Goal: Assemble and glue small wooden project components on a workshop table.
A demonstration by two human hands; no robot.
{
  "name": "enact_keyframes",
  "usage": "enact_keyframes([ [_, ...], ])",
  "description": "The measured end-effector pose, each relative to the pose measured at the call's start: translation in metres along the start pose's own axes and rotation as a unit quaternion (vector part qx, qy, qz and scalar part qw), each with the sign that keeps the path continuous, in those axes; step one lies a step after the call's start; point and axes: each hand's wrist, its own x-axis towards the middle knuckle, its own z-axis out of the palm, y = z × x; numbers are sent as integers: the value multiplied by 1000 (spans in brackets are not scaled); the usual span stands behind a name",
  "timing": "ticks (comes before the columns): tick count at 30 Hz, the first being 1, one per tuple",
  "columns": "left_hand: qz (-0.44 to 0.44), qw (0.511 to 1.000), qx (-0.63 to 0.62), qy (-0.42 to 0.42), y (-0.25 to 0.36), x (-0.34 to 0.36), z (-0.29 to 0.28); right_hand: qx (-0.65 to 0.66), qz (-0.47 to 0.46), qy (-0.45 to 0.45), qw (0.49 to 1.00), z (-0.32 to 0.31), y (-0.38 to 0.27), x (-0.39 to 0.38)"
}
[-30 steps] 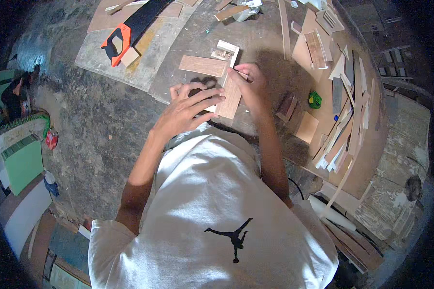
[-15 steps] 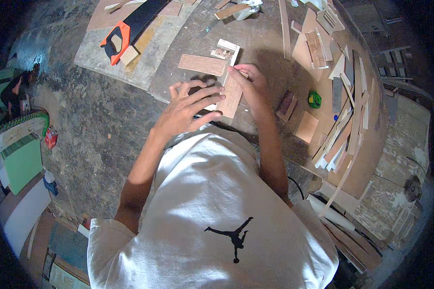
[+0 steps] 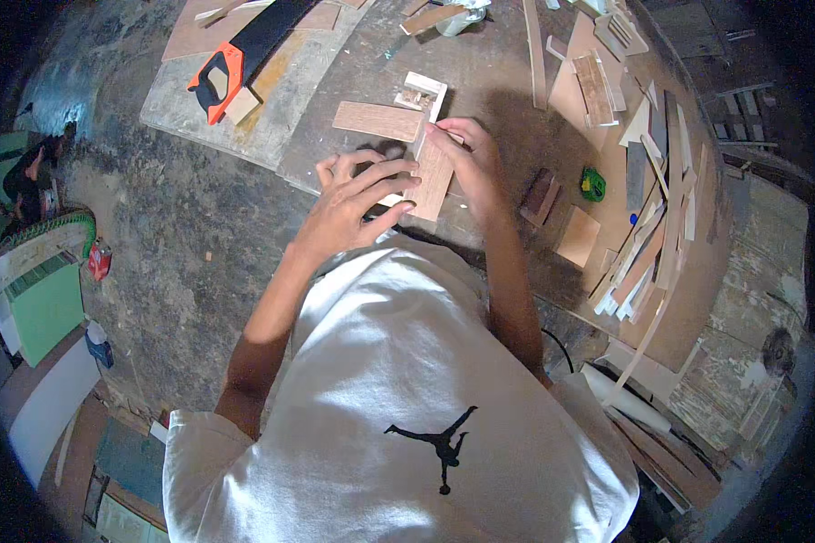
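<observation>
A flat reddish-brown wooden board (image 3: 433, 185) lies on the worktable in front of me, its long side pointing away from my body. My right hand (image 3: 474, 158) is closed at its upper right end, thumb and fingertips pinched near the edge. From the left, my left hand (image 3: 349, 201) reaches in with its fingers spread and curved, the tips at the board's left edge. Just beyond lies a second, shorter board (image 3: 377, 120), set crosswise. A small pale wooden frame piece (image 3: 428, 90) stands past the right hand's fingertips.
An orange-and-black handsaw (image 3: 229, 77) lies at the far left beside a wood offcut (image 3: 243, 106). On the right are a green tape measure (image 3: 592, 185), a dark block (image 3: 540, 197), a square wood piece (image 3: 578, 237) and a heap of thin strips (image 3: 647, 249). Another person (image 3: 32, 176) is at far left.
Both hands hold nearly the same pose at the board. The whole view has shifted very slightly.
</observation>
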Motion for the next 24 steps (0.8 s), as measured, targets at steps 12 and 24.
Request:
enact_keyframes([
  [12,7,999,-23,30,-6,-2,9,-12,-7,-5,1000,-1,5,4],
  [24,10,999,-24,33,-7,-2,11,8,10,-2,1000,0,6,5],
])
